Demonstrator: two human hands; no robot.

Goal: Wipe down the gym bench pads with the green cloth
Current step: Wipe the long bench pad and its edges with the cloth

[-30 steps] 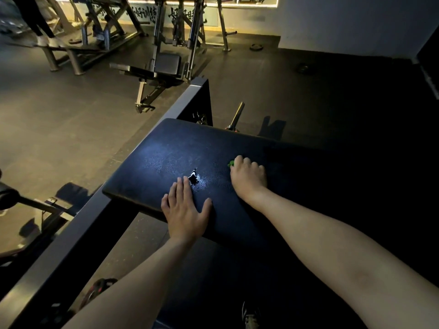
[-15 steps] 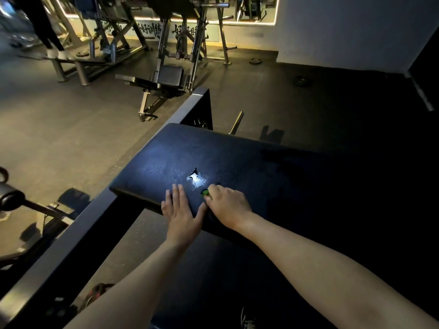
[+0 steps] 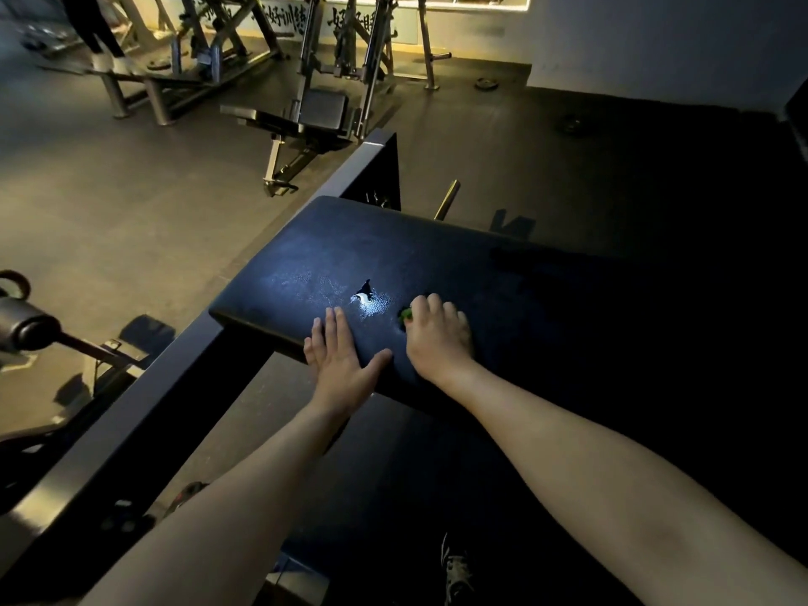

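Observation:
A dark padded bench pad [image 3: 332,251] fills the middle of the view, with a small tear [image 3: 363,295] showing pale filling. My left hand [image 3: 339,358] lies flat on the pad's near edge, fingers straight. My right hand [image 3: 439,338] is curled over the green cloth [image 3: 405,314], pressing it onto the pad just right of the tear. Only a small green corner of the cloth shows past my fingers.
A dark steel frame beam [image 3: 144,413] runs diagonally along the pad's left side. Other gym machines [image 3: 306,111] stand on the floor beyond, and a person's legs [image 3: 98,32] show at the far left. Weight plates [image 3: 487,84] lie on the floor. My shoe [image 3: 457,570] is below.
My right hand swept the cloth left and toward me across the pad until it was beside my left thumb, then slid back to the right and slightly away. My left hand stayed in place.

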